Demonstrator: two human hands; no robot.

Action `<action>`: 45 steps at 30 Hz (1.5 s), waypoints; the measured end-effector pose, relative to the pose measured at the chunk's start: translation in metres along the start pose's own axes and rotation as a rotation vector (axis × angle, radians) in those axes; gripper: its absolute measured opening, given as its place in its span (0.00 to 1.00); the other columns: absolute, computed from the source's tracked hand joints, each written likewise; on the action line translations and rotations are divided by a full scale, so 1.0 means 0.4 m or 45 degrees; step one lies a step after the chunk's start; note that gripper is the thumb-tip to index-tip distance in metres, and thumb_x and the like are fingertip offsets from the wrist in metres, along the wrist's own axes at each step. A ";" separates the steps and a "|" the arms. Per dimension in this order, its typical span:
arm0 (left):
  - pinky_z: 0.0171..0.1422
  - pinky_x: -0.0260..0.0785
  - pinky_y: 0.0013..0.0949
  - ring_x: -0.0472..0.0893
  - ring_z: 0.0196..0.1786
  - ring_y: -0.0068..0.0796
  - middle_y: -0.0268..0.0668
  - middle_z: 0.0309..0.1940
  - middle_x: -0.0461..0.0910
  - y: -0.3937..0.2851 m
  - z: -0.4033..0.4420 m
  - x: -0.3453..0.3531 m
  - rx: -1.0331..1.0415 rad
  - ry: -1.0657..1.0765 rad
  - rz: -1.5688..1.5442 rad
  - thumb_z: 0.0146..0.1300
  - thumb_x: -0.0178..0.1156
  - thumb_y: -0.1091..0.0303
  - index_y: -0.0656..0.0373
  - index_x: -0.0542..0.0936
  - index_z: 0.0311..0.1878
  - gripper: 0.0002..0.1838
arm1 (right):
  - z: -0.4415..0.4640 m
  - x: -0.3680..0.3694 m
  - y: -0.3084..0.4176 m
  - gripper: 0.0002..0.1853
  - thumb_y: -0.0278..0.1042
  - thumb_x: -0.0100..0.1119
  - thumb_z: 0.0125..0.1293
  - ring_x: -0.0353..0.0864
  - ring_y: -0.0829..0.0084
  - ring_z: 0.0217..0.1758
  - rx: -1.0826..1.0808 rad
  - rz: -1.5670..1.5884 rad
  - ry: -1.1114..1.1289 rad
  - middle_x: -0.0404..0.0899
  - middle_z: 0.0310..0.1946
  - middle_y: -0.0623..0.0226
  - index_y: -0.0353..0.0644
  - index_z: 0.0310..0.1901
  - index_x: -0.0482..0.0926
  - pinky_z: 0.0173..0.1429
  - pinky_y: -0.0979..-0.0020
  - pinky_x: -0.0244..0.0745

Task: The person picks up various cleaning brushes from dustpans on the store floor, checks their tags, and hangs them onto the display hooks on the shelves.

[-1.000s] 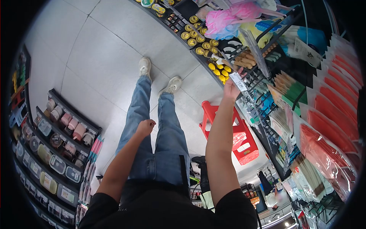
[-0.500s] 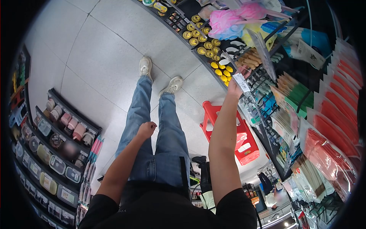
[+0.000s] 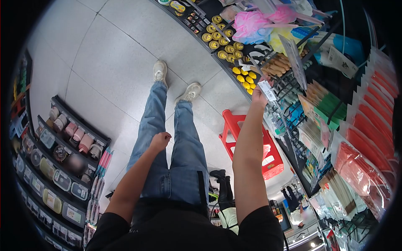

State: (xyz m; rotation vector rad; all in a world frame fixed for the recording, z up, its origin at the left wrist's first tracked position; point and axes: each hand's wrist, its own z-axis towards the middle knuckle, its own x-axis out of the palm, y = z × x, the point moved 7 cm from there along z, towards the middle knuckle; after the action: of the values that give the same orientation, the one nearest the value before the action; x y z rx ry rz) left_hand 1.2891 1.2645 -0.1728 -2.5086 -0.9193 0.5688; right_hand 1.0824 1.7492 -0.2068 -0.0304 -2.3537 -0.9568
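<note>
My right hand (image 3: 260, 97) reaches into the shelf on the right, partly hidden behind a white price tag (image 3: 267, 90). A white brush (image 3: 246, 67) sticks out beyond its fingertips, above several yellow rounded items (image 3: 245, 78); the fingers seem closed on its end, though the grip is mostly covered. Wooden-looking handles (image 3: 277, 65) lie just to the right of it. My left hand (image 3: 161, 141) hangs in front of my jeans, loosely curled, with nothing visible in it.
A red plastic basket (image 3: 272, 161) stands on the floor below my right arm. Pink bath puffs (image 3: 251, 25) and red packets (image 3: 360, 163) hang at the right. Shelves of food containers (image 3: 52, 201) are at the left. People's legs (image 3: 226, 188) show behind me.
The white brush has shifted and turned slightly by my right hand, its head now showing further left. The right arm has moved a little right. My left hand stays almost still.
</note>
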 end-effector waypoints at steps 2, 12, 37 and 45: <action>0.41 0.74 0.42 0.82 0.36 0.45 0.45 0.31 0.82 0.008 0.002 -0.001 -0.024 0.019 -0.016 0.58 0.57 0.68 0.57 0.84 0.37 0.08 | 0.014 -0.031 0.003 0.14 0.40 0.49 0.70 0.73 0.65 0.60 -0.014 0.025 -0.083 0.78 0.52 0.61 0.41 0.49 0.76 0.71 0.61 0.63; 0.43 0.74 0.40 0.82 0.39 0.45 0.46 0.32 0.83 0.035 0.012 -0.033 -0.049 -0.017 0.006 0.56 0.58 0.68 0.58 0.84 0.36 0.08 | 0.040 -0.091 -0.019 0.09 0.32 0.54 0.67 0.82 0.67 0.47 0.167 0.089 -0.079 0.82 0.43 0.61 0.40 0.44 0.79 0.56 0.65 0.77; 0.47 0.73 0.39 0.83 0.40 0.42 0.44 0.35 0.84 -0.098 -0.135 -0.302 -0.079 -0.356 -0.157 0.57 0.58 0.64 0.58 0.84 0.40 0.12 | -0.568 -0.134 -0.267 0.10 0.29 0.55 0.64 0.81 0.75 0.27 0.818 -1.975 0.758 0.82 0.31 0.66 0.39 0.45 0.79 0.28 0.73 0.75; 0.49 0.72 0.41 0.81 0.43 0.46 0.47 0.36 0.83 0.030 -0.316 -0.536 0.014 -0.823 0.012 0.59 0.55 0.64 0.60 0.84 0.38 0.12 | -0.754 -0.060 -0.225 0.12 0.35 0.56 0.65 0.81 0.73 0.27 0.805 -2.114 0.887 0.82 0.31 0.63 0.38 0.46 0.79 0.29 0.72 0.77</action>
State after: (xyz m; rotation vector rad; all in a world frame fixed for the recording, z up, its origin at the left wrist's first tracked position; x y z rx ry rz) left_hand 1.2084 1.0819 -0.0234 -2.3405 -1.1042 1.4298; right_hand 1.2365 1.4930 -0.1056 2.2819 -1.4929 -0.5142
